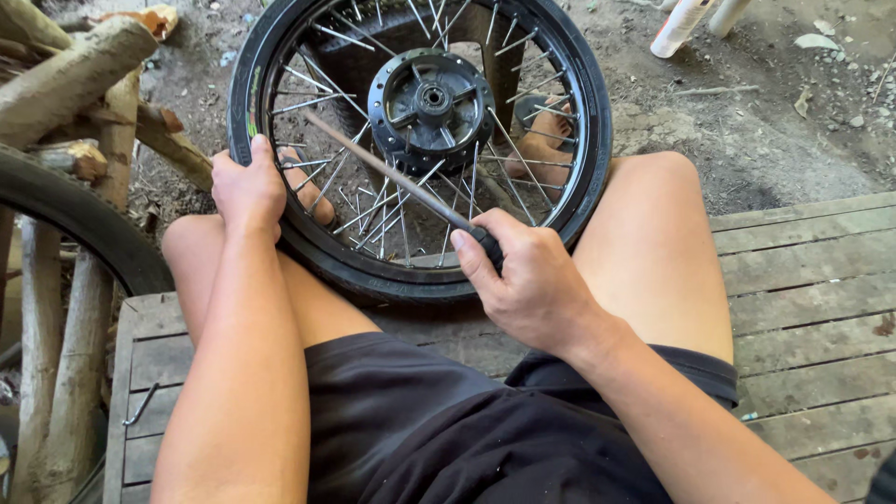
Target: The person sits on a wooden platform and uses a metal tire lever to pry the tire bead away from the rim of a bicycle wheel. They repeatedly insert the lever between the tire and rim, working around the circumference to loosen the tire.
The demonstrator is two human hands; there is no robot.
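A black spoked wheel (588, 112) with its tyre stands upright between my knees, its dark hub (431, 101) facing me. My left hand (246, 189) grips the rim on the left side. My right hand (527, 275) is closed on the black handle of a long metal tool (383, 170) whose shaft runs up-left across the spokes toward the rim. My bare feet show through the spokes behind the wheel.
I sit on a wooden plank platform (812, 280). Another tyre (75, 219) and rough logs (65, 70) lie at the left. A bent metal hook (140, 406) rests on the planks. White tubes (681, 23) lie on the dirt ground at the top right.
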